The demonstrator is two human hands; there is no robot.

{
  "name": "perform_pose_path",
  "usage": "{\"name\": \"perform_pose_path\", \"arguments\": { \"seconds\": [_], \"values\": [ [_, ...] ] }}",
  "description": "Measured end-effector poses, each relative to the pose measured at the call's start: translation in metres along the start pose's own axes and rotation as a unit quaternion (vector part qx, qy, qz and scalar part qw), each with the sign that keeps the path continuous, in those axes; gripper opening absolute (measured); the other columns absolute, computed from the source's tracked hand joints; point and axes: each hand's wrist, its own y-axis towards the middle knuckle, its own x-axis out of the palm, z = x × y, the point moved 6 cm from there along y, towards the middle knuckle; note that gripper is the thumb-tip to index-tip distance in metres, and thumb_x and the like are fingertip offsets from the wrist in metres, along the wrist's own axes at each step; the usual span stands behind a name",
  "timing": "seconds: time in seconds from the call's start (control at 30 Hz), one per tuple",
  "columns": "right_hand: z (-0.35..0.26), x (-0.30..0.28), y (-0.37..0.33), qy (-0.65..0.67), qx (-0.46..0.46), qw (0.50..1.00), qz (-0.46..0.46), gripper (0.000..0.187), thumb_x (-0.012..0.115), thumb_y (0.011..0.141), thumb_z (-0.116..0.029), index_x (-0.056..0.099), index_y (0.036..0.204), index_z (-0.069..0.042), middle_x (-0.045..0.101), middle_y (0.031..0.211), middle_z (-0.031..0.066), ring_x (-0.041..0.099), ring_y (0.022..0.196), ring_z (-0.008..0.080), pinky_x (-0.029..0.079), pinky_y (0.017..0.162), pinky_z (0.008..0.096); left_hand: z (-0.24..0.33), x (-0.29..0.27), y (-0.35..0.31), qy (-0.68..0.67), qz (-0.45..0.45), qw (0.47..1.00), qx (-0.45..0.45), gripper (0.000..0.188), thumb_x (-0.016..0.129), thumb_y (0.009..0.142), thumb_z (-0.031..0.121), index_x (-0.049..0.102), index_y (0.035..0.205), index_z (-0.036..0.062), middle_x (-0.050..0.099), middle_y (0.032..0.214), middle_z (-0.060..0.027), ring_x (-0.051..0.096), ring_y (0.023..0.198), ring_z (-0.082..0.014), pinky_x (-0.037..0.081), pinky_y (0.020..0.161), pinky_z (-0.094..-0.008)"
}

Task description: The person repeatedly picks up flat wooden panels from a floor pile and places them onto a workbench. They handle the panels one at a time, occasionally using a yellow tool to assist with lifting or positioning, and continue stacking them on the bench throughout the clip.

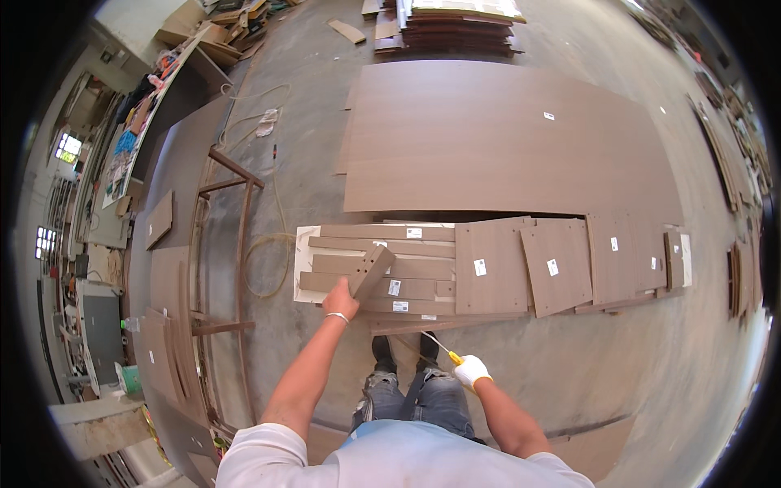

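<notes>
My left hand [342, 299], bare with a white band at the wrist, is closed on the near end of a short brown wood board [372, 270] with small dark holes. That board is held tilted above several narrow brown strips [350, 264] laid side by side on the stack in front of me. In a white glove, my right hand [472, 371] grips the yellow handle of a screwdriver [447, 350]. Its long thin shaft points forward and left, near my boots, apart from the boards.
Labelled panels [492, 268] overlap to the right of the strips. Beyond lies a large brown panel [504, 138]. A metal frame [242, 268] and a yellowish hose [272, 240] are on the left. A pile of boards [447, 37] stands at the back.
</notes>
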Motion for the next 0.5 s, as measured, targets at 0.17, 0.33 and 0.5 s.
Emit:
{"name": "perform_pose_path", "arguments": {
  "seconds": [0.17, 0.33, 0.5],
  "values": [
    [-0.074, -0.028, -0.021, -0.020, -0.052, 0.997, 0.059, 0.030, 0.060, 0.083, -0.029, 0.076, 0.100, -0.010, 0.073, 0.100, 0.0200, 0.069, 0.095, 0.0396, 0.054, 0.087, 0.0458, 0.009, -0.004, 0.006, -0.030, 0.015, 0.998, -0.059, 0.037, 0.070, 0.080, 0.016, 0.059, 0.114, 0.0103, 0.072, 0.102, -0.0176, 0.069, 0.100, -0.0397, 0.054, 0.086, -0.0498],
    [-0.156, -0.054, -0.039, -0.144, -0.116, 0.981, 0.053, 0.033, 0.060, 0.084, -0.034, 0.078, 0.090, -0.008, 0.073, 0.094, 0.0216, 0.071, 0.092, 0.0388, 0.055, 0.085, 0.0467, -0.013, -0.004, 0.007, 0.010, 0.021, 0.998, -0.055, 0.034, 0.073, 0.078, 0.020, 0.064, 0.108, 0.0087, 0.073, 0.101, -0.0171, 0.070, 0.099, -0.0374, 0.055, 0.086, -0.0481],
    [-0.190, -0.132, -0.045, -0.175, -0.115, 0.968, 0.136, 0.030, 0.060, 0.083, -0.028, 0.078, 0.089, -0.005, 0.073, 0.091, 0.0244, 0.073, 0.089, 0.0381, 0.057, 0.081, 0.0458, -0.005, -0.034, -0.029, 0.024, 0.021, 0.999, -0.028, 0.033, 0.075, 0.078, 0.025, 0.068, 0.104, 0.0067, 0.074, 0.100, -0.0168, 0.071, 0.099, -0.0351, 0.056, 0.084, -0.0460]
  ]
}}
